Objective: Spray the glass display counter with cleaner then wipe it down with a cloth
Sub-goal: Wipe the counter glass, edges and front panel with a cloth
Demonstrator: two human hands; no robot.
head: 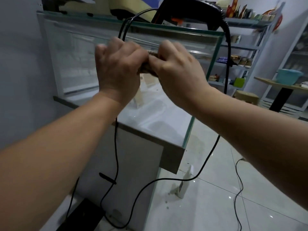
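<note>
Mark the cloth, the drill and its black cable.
cloth (148,64), head view, bunched middle that shows.
drill (186,10), head view, black body.
black cable (227,28), head view, thick stretch just below the drill.

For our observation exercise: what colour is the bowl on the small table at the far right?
Turquoise: the bowl is a light blue-green, seen best in the head view.

Between the left hand (116,67) and the right hand (176,64) only a brownish scrap of the cloth (150,61) shows. The rest lies hidden under the curled fingers (103,49), which are smeared by motion blur. The black cable (116,140) vanishes behind the left hand's wrist. Above the right hand, a black tool (188,12), perhaps a drill, is cut off by the top edge. Goods on the shelves (241,48) beyond the right hand are too small to tell.
</note>
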